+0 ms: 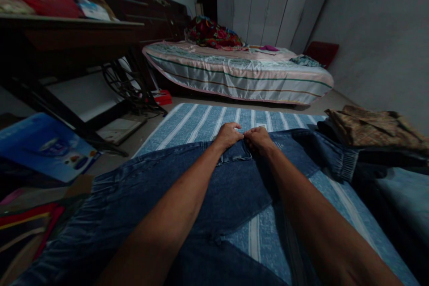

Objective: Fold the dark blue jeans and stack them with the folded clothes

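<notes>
A pair of blue denim jeans [134,192] lies spread over a blue and white striped mat [201,120] on the floor. My left hand [228,135] and my right hand [258,139] sit side by side at the far edge of the jeans, near the waistband. Both have their fingers curled down and pinched on the denim. One leg of the jeans [321,152] runs off to the right, ending in a cuff.
A stack of folded clothes [375,132] lies at the right of the mat. A bed [241,71] with a striped sheet stands beyond. A dark sewing table [67,35] stands at left, with a blue packet [43,145] and coloured cloth [27,223] on the floor below.
</notes>
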